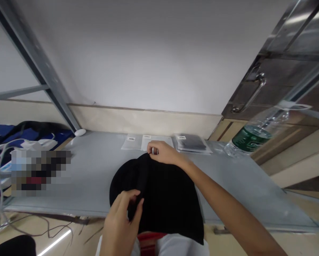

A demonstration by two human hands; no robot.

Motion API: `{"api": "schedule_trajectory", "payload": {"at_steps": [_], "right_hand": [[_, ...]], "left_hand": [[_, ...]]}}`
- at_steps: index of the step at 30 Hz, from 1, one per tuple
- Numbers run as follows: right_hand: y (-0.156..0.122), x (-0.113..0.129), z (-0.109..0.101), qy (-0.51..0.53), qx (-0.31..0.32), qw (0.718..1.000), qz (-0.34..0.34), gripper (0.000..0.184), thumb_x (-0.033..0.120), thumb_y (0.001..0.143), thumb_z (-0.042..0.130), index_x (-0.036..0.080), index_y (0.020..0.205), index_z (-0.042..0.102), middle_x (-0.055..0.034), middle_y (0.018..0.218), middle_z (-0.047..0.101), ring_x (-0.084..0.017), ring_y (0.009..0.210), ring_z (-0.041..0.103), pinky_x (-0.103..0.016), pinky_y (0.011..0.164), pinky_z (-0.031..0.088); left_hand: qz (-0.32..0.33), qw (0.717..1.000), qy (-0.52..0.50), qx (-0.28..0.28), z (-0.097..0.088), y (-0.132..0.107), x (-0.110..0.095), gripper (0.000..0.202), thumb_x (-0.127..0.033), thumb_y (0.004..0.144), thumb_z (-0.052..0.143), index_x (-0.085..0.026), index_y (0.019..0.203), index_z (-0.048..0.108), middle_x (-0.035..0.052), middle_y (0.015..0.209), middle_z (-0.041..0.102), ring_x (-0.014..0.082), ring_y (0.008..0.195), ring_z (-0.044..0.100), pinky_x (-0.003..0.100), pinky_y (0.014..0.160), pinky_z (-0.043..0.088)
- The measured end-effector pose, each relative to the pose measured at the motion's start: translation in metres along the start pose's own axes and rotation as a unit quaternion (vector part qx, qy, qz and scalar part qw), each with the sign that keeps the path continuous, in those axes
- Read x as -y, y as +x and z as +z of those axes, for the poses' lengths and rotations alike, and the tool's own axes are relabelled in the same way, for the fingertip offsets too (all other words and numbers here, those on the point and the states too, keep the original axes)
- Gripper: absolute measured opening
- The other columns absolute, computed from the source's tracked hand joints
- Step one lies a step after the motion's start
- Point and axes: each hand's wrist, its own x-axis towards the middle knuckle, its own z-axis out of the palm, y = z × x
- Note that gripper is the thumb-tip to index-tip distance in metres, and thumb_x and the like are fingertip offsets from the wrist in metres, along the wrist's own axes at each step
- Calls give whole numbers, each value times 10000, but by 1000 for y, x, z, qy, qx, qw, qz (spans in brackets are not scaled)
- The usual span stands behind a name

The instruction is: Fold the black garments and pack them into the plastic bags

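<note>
A black cloth lies on the grey table and hangs over its near edge. My left hand pinches a fold of the cloth near the front edge. My right hand is closed on the cloth's far edge, and a small white tag shows between its fingers.
Flat clear plastic bags lie at the back of the table, one holding a dark item. A plastic water bottle with a green label lies at the right. Blue and black fabric and cables sit at the left, beside a metal frame post.
</note>
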Motion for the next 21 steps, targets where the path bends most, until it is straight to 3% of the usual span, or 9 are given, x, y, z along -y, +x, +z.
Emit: {"api": "schedule_trajectory", "payload": {"at_steps": [4,8,16,21], "right_hand": [[-24,-7,-11,-32,-6,999,9,148,74,836,637,218,861,651,25,907,682,-120,714,569,-257,695,426],[-46,-14,-12,-74,-14,997,12,176,40,848,637,213,868,663,17,919,658,-121,736,573,-258,728,427],[-70,-35,6,-200,-4,980,23,232,35,942,592,218,963,733,-15,1023,680,-118,725,573,-256,709,427],[-75,-39,14,-255,10,967,27,284,14,953,571,218,969,768,-38,1013,705,-158,824,661,-276,770,512]], "left_hand": [[93,995,-23,41,7,-2,-14,227,-177,1017,545,-257,1164,699,29,888,706,192,801,725,288,734,629],[133,987,-42,80,19,-9,-23,354,-49,940,493,-249,1158,687,36,911,726,207,810,730,313,716,642],[155,976,-49,145,39,-27,-24,410,41,891,417,-230,1042,685,49,907,757,222,783,745,346,683,654],[162,971,-31,174,35,-30,-23,397,30,861,441,-232,1024,692,59,941,755,240,785,744,365,650,652]]}}
